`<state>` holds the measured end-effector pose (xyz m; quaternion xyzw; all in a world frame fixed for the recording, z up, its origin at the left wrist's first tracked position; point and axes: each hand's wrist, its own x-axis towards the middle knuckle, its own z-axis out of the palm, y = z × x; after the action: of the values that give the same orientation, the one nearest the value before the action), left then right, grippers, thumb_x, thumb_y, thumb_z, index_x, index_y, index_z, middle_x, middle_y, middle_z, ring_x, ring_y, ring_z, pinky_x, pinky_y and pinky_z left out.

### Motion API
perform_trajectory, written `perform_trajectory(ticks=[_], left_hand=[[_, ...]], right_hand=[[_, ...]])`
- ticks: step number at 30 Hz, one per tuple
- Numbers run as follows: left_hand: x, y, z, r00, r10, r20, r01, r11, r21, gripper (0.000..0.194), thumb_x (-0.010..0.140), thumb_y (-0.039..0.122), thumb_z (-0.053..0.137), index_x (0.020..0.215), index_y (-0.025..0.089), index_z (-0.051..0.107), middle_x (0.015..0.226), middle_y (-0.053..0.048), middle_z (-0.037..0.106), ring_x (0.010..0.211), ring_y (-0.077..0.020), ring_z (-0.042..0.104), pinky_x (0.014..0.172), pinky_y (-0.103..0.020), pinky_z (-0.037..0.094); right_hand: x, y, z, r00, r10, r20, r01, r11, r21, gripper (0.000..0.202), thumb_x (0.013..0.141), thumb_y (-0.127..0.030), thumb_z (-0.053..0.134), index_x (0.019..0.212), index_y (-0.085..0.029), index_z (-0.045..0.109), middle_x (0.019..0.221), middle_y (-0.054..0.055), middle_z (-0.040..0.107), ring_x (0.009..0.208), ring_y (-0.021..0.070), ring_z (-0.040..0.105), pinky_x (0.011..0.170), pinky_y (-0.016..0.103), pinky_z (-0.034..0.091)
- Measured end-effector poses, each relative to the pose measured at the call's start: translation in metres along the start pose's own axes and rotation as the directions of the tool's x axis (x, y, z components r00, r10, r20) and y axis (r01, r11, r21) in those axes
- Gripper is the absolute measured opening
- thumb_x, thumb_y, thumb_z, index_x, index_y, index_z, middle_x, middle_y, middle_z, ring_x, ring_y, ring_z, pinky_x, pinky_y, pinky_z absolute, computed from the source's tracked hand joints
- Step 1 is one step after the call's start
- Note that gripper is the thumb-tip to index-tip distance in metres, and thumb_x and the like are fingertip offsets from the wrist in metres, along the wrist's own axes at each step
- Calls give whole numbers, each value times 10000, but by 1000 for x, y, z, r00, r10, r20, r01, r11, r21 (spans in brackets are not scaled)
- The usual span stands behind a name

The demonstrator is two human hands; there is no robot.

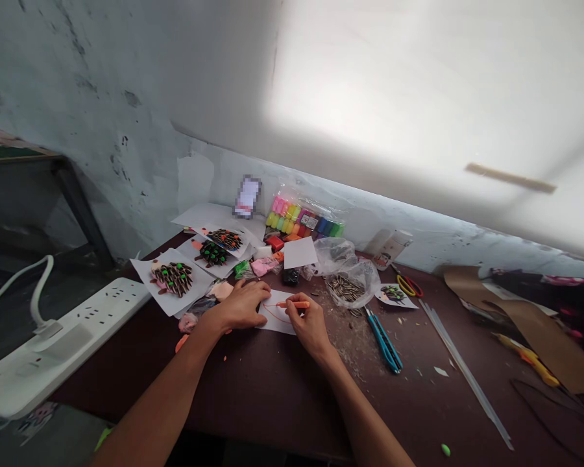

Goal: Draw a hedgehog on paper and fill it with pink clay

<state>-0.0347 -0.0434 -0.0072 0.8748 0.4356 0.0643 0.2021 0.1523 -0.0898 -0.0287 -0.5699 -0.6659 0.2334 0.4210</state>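
Observation:
My right hand (309, 322) grips an orange marker (296, 304), its tip at a white sheet of paper (279, 322) on the dark table. An orange curved line shows on that sheet. My left hand (243, 305) lies flat with fingers stretched, touching the paper's left side. Beyond the hands are packets of modelling clay, among them a green one (243, 270) and a pink one (264, 266). On paper to the left sit hedgehog figures covered in seed shells, one with green dots (172, 279), another with green dots (212, 253) and one with orange dots (225, 239).
A plastic bag of striped seeds (346, 288), a teal box cutter (384, 340), scissors (409, 286) and glue sticks (467, 373) lie to the right. A yellow glue gun (530, 358) lies farther right. A white power strip (68, 344) runs along the left edge. Bagged coloured clay (302, 217) leans on the wall.

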Motion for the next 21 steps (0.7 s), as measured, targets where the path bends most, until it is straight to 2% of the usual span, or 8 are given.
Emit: perform_trajectory(ticks=[21], left_hand=[[0,0,1,1000,-5,-10,5,1000,4,408,715,284,633,1121,241,649,1377,-58,557,1310,-301,475,1191,-512,233]], right_hand=[[0,0,0,1000,2,3,-2,1000,5,218,888,-310,522,752,-196,649,788,48,764,583,146,606,533,232,398]])
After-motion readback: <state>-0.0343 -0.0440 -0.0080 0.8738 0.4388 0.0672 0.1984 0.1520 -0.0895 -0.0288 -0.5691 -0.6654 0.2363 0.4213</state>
